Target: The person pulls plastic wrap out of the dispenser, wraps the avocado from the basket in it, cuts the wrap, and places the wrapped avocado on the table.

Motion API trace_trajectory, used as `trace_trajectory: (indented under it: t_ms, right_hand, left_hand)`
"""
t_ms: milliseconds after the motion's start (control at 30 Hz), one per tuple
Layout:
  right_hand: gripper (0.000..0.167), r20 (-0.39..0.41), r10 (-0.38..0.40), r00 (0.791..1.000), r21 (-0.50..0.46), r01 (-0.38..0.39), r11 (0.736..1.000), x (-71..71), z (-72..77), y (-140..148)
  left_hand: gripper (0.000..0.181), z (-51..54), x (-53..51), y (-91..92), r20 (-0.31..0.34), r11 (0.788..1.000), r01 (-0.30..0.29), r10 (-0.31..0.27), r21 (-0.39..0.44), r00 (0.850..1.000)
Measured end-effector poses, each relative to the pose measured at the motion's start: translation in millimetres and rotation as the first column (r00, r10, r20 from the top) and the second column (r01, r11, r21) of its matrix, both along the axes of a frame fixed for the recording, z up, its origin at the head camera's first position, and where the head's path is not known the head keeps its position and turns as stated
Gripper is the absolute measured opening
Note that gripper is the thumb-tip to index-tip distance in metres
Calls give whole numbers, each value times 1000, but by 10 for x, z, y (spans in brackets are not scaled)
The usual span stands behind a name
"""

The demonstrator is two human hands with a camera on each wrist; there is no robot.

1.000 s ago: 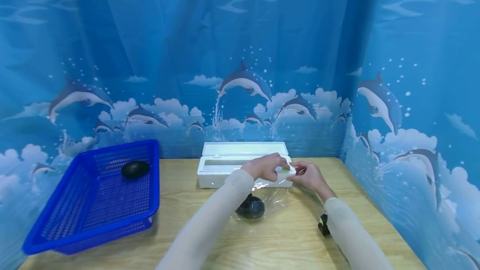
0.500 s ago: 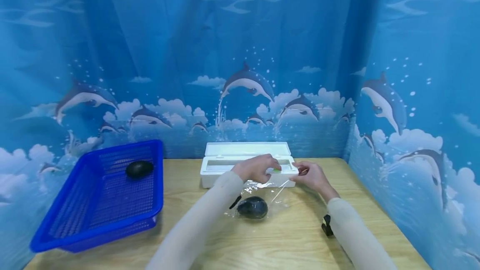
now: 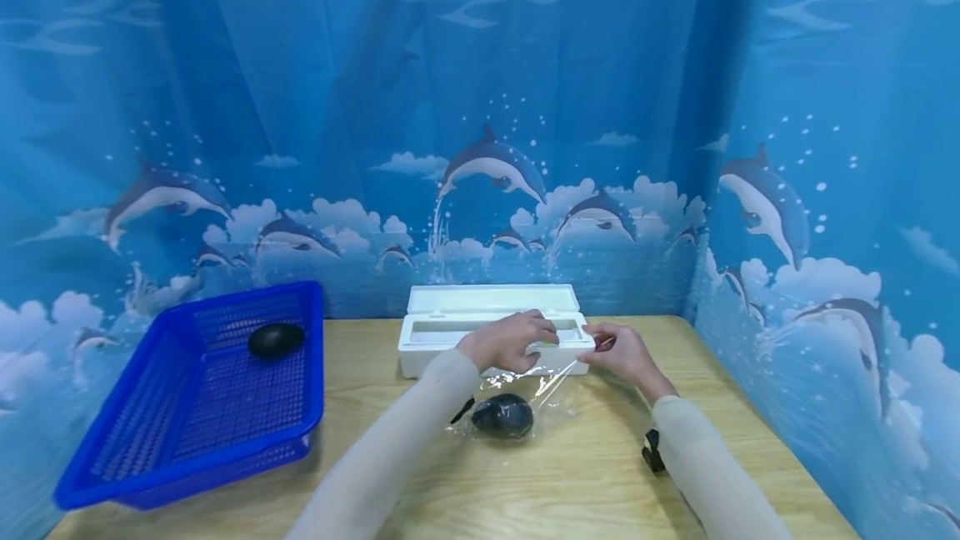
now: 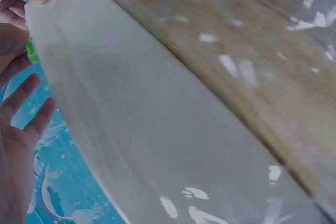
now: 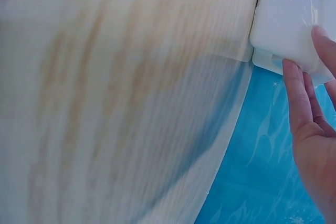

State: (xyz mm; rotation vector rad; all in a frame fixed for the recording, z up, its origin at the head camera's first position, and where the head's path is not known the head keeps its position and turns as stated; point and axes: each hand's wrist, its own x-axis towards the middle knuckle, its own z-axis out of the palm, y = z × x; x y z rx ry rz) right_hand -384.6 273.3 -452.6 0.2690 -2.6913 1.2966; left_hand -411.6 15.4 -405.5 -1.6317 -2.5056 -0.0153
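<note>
A long white box [image 3: 495, 361] stands with its lid [image 3: 491, 298] raised behind it. My left hand [image 3: 507, 340] is over the right half of its top edge, thumb and a finger pinching a small green piece [image 4: 32, 52]; other fingers are spread. With my right hand [image 3: 618, 351] I grip the box's right end, seen also in the right wrist view, where the hand [image 5: 315, 129] has its thumb on one face and fingers on another. Clear film [image 3: 551, 386] hangs from the box front over the tabletop. Beneath or inside it lies a dark oval object [image 3: 502, 417].
At the left stands a blue perforated basket [image 3: 318, 373], holding another dark oval object [image 3: 276, 341]. The wooden table [image 3: 540, 490] reaches a blue dolphin-print curtain [image 3: 360, 148] behind and on the right.
My left hand has slid left along the box edge with the green piece, most of it in the first half second. The right hand keeps its grip on the box end.
</note>
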Motion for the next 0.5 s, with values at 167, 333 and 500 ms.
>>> trace_trajectory:
  t_ms: [167, 333, 500]
  right_hand:
    - [53, 9, -10, 1000, 6, 10, 1000, 9, -2, -23]
    - [54, 22, -24, 999, 8, 24, 1000, 23, 6, -34]
    - [55, 20, -21, 1000, 2, 21, 1000, 14, 7, -20]
  left_hand:
    - [43, -56, 9, -124, -44, 1000, -2, 3, 30, 999]
    - [41, -103, 22, -277, -81, 998, 13, -8, 67, 997]
    - [36, -119, 60, -445, -117, 994, 21, -8, 104, 993]
